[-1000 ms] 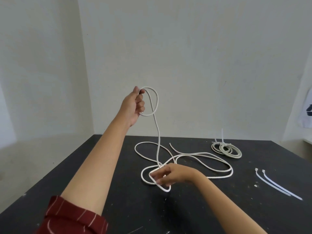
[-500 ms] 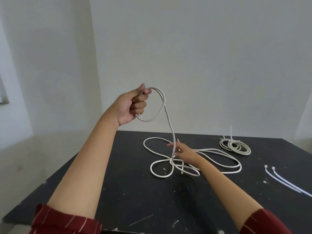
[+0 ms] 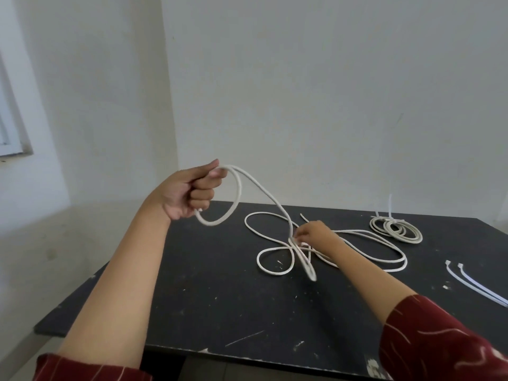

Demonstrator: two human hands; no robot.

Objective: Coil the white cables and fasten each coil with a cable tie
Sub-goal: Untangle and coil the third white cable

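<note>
In the left hand (image 3: 189, 192), raised above the black table (image 3: 192, 298) and closed in a fist, hung the first loop of the white cable (image 3: 233, 193), one strand running down and away from that fist to the right hand (image 3: 313, 233). The right hand rested low on the tabletop, its fingers pinched around the cable where several slack loops crossed. Beyond and to either side of that hand, the rest of the cable sprawled in wide, loose bends, so most of its length seemed not yet gathered. Farther out past the right hand, toward the wall, lay a finished coil (image 3: 395, 229), apparently already bound, with the tails of a tie sticking up from it. Off to the right hand's outer side lay two spare cable ties (image 3: 472, 281), unused. By this showing one cable looked done; this one had barely begun, and fastening it remained.
</note>
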